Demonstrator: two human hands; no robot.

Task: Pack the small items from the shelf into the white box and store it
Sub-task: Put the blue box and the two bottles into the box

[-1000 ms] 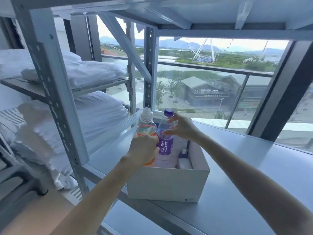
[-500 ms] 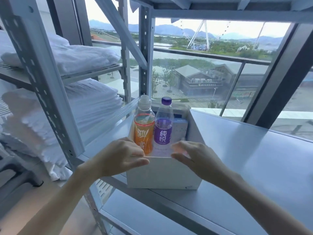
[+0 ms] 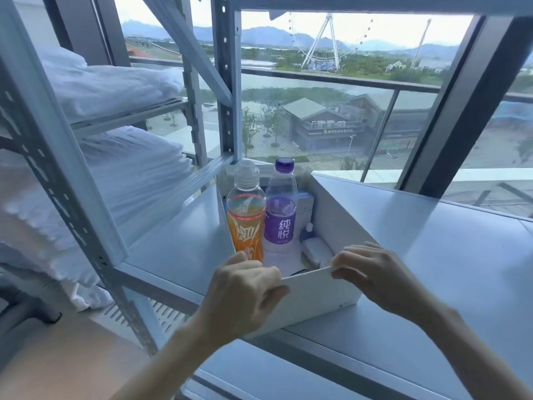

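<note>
white box (image 3: 317, 298), orange bottle (image 3: 245, 223), purple-labelled bottle (image 3: 280, 209)

Daylight only, overcast, came in thru far window (image 3: 331, 82); sky was blown out up top. Scene was bright w/ cool blue cast. Glare was soft on shelf deck (image 3: 432, 255), shadows weak and diffuse. Wide-angle bent near-left upright (image 3: 57, 140) and frame edges. White linen (image 3: 129, 174) at left was smeared, low detail. Overall soft.
</note>
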